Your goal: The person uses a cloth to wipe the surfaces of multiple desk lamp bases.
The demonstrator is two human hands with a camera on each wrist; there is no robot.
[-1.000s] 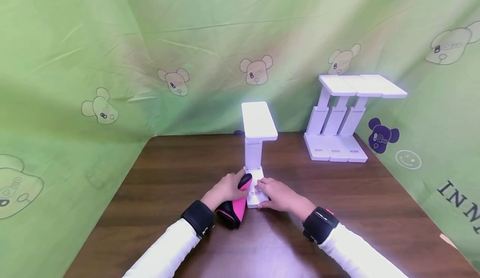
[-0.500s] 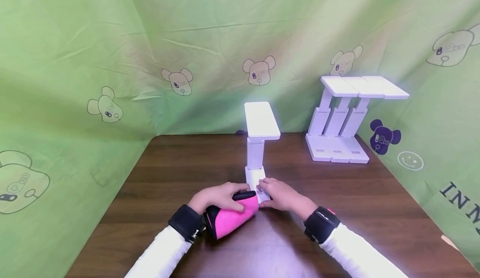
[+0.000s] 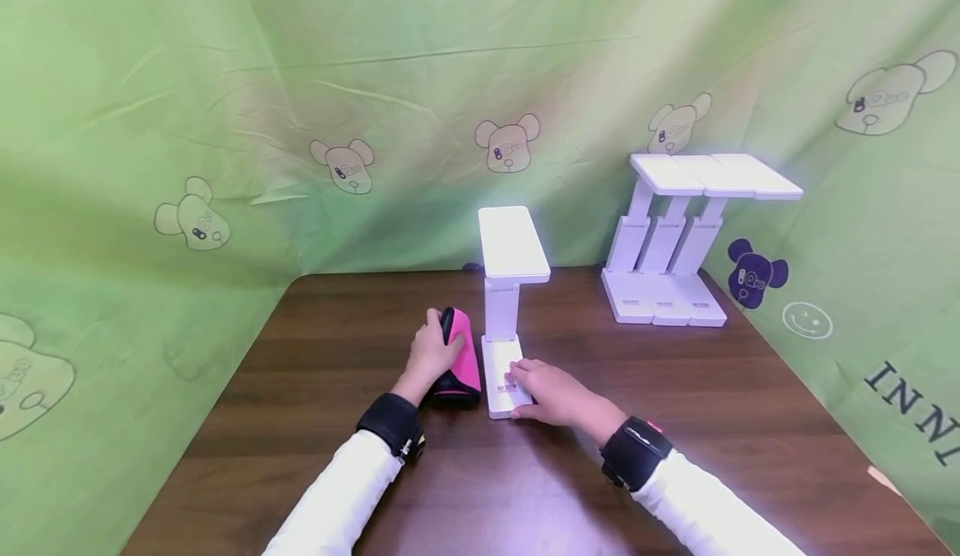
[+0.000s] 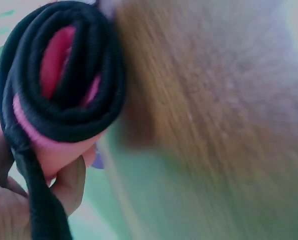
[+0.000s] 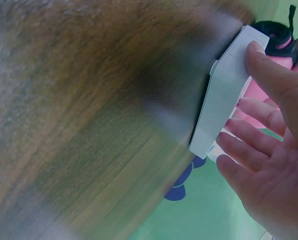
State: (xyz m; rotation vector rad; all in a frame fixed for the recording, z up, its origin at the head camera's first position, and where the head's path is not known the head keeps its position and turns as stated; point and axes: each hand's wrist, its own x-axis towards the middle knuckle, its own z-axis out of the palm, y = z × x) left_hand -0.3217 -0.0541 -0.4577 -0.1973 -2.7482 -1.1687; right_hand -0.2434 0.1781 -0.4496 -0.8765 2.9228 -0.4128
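My left hand (image 3: 433,348) grips a rolled pink-and-black cloth (image 3: 465,356), just left of the middle white desk lamp (image 3: 501,310). In the left wrist view the end of the cloth roll (image 4: 69,75) shows black edging wound round pink, with a black strip hanging down. My right hand (image 3: 555,391) touches the right side of the lamp's base, fingers on top and thumb at the front corner. Seen from the right wrist, those fingers lie fairly straight along the white lamp base (image 5: 226,95). The lamp stands upright, its flat head lit.
Three similar white lamps (image 3: 663,293) stand side by side at the back right of the brown wooden table (image 3: 337,323). A green curtain (image 3: 420,64) printed with bear heads hangs behind and along both sides.
The cloth roll, held by my left hand, swung down across the front of the lamp base, then moved left and away from it. My right hand stayed at the base.
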